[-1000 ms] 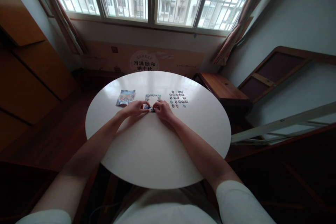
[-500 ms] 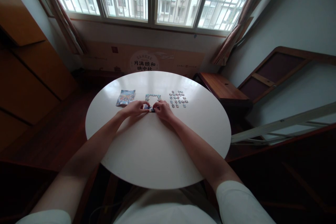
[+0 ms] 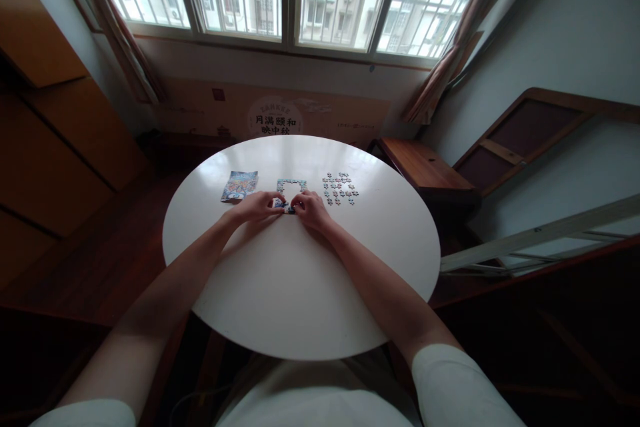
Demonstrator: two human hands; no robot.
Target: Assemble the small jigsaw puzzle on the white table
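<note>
A partly assembled jigsaw puzzle (image 3: 292, 183) lies on the white table, its border joined around an open middle. My left hand (image 3: 259, 205) is at the puzzle's lower left, with thumb and index finger curved around that edge and touching it. At the lower right, my right hand (image 3: 311, 208) has its fingers bent and pinched on the puzzle's pieces; the fingertips hide exactly which one. Loose jigsaw pieces (image 3: 339, 188) lie in rough rows to the right of my right hand. To the left is a colourful printed picture sheet (image 3: 240, 185).
The round white table (image 3: 290, 300) stands in front of me. A wooden bench (image 3: 425, 163) is beyond its right edge, near a metal frame (image 3: 540, 233). Orange-brown cabinets (image 3: 65, 147) stand left, and barred windows (image 3: 290, 0) are ahead.
</note>
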